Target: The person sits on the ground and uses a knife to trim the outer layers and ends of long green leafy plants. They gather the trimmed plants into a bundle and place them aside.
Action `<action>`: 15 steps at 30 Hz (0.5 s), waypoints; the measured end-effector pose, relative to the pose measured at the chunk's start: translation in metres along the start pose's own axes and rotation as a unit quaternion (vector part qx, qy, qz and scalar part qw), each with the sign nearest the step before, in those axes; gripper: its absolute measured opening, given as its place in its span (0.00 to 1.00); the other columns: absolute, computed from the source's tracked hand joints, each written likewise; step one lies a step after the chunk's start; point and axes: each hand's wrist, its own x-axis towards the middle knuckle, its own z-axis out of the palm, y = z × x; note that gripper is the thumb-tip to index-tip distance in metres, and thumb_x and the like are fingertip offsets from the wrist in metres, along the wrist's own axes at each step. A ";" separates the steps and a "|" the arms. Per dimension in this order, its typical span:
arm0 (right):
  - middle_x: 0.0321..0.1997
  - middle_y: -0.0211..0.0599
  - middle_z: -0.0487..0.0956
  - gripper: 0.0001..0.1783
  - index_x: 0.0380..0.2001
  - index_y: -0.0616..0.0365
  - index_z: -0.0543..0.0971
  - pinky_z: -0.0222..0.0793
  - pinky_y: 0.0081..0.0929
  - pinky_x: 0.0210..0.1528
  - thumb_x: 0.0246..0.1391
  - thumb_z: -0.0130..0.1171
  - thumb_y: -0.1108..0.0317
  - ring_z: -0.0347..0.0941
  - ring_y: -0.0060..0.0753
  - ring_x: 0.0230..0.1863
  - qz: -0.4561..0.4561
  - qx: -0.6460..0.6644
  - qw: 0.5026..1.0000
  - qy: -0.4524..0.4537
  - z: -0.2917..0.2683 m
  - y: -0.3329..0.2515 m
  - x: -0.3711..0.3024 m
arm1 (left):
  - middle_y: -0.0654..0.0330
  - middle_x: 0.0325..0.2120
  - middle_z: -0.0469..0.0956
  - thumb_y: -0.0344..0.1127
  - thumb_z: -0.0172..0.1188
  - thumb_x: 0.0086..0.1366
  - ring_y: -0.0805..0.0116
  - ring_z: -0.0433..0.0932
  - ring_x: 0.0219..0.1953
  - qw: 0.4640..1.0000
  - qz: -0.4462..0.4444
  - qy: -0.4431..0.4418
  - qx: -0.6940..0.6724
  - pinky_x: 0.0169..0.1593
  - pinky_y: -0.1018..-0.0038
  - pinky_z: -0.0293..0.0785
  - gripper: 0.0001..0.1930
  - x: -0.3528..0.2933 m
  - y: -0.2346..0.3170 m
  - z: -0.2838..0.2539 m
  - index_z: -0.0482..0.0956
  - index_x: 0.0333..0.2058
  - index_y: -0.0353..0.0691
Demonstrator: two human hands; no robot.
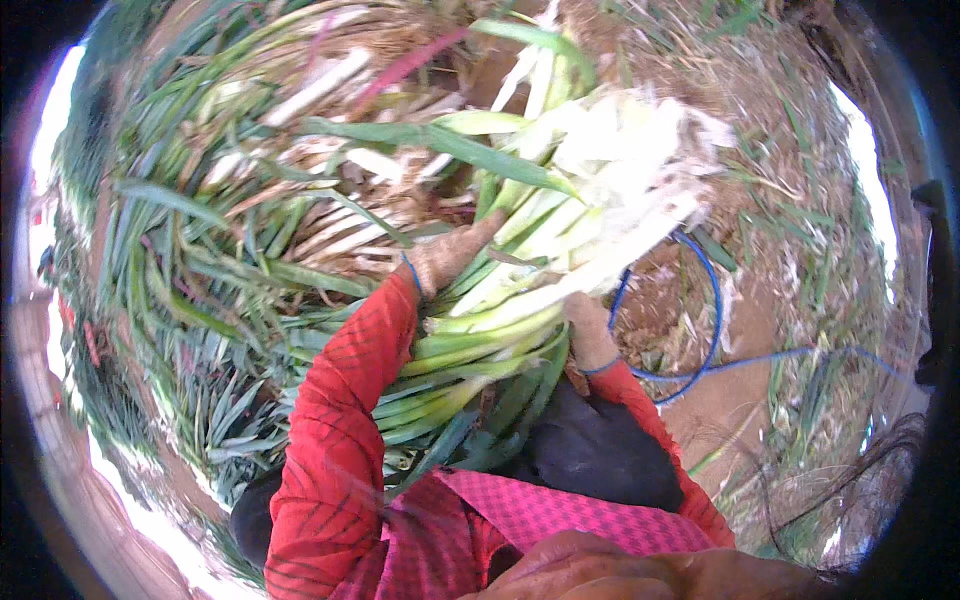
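A thick bundle of leeks [540,270] lies slanted in front of me, green leaves toward my lap and pale root ends to the upper right, where glare washes out detail. My left hand [450,258], in a beige glove, grips the bundle's left side, its fingers pointing away from me. At the near right side, my right hand [592,335], also gloved, presses against the pale stalks. Its fingertips are partly hidden by the bundle. A loose green leaf [450,145] crosses over the stalks beyond my left hand.
A large heap of leeks [200,260] spreads along the left and far side, with a pink strip [410,68] among them. A blue cord [715,310] loops on the bare soil at right and trails toward the right edge. Leaf scraps [800,215] litter the ground.
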 end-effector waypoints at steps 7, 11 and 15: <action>0.39 0.34 0.85 0.17 0.48 0.42 0.87 0.74 0.41 0.45 0.56 0.63 0.56 0.78 0.42 0.39 -0.329 -0.284 0.901 -0.019 0.016 -0.086 0.004 | 0.47 0.53 0.77 0.39 0.49 0.74 0.54 0.78 0.53 0.935 0.226 0.175 0.212 0.59 0.61 0.72 0.23 -0.071 0.067 -0.053 0.68 0.64 0.35; 0.32 0.31 0.83 0.15 0.40 0.43 0.89 0.74 0.43 0.42 0.54 0.63 0.51 0.78 0.44 0.36 -0.479 -0.289 0.829 -0.002 0.041 -0.129 -0.003 | 0.59 0.51 0.79 0.38 0.62 0.67 0.70 0.78 0.47 0.885 0.219 0.201 -0.358 0.48 0.71 0.77 0.23 -0.144 0.141 -0.032 0.73 0.60 0.44; 0.38 0.35 0.82 0.18 0.45 0.46 0.85 0.74 0.50 0.50 0.54 0.61 0.53 0.80 0.47 0.41 -0.686 -0.388 0.611 0.076 0.053 -0.133 0.004 | 0.59 0.49 0.76 0.42 0.63 0.65 0.66 0.76 0.47 0.869 0.138 0.364 0.306 0.48 0.67 0.74 0.25 -0.173 0.110 -0.012 0.73 0.59 0.42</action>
